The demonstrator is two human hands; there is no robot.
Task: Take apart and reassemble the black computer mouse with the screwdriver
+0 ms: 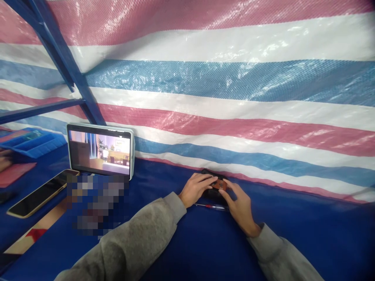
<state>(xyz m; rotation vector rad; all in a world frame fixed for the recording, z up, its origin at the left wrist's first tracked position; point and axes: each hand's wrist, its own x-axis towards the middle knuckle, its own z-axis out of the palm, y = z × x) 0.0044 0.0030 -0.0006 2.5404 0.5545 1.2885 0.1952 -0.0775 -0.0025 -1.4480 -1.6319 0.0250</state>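
My left hand (197,188) and my right hand (238,201) meet near the back of the blue table. Between them is a small brown circuit board (219,184), its left edge under my left fingertips and its right side pinched by my right thumb and fingers. A black object (208,171), perhaps a casing, lies beneath and behind the board, mostly covered by my fingers. Just in front of it rests a thin screwdriver (212,207) with a clear and red handle, its shaft pointing left and touched by neither hand's grip.
To the left a tablet (101,150) stands upright playing a video. A phone (43,193) lies flat beside it. Farther left are a blue compartment tray (43,144) and another person's blurred hand (4,160). Striped sheeting (234,121) hangs along the table's back edge.
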